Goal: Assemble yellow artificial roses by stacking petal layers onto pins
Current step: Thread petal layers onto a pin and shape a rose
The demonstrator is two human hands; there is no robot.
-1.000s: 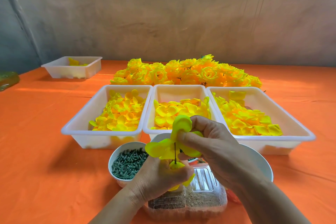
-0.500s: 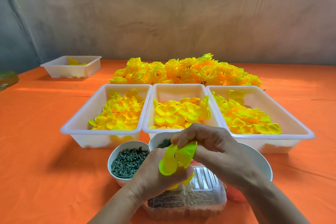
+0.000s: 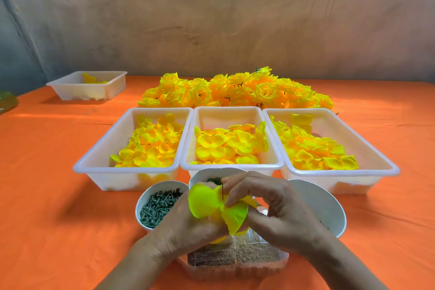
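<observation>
A white bowl (image 3: 162, 182) of green pieces (image 3: 157, 207) is set just left of the left hand (image 3: 188, 226). Three white trays (image 3: 231, 117) of yellow petals (image 3: 226, 146) are lined up past both hands. A yellow petal layer (image 3: 204, 202) on a thin pin (image 3: 222, 192) is gripped in the curled left hand and pinched by the right hand (image 3: 277, 214).

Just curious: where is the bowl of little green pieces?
Head view, left of centre: the bowl of green pieces sits just in front of the left petal tray, beside the left hand.
</observation>
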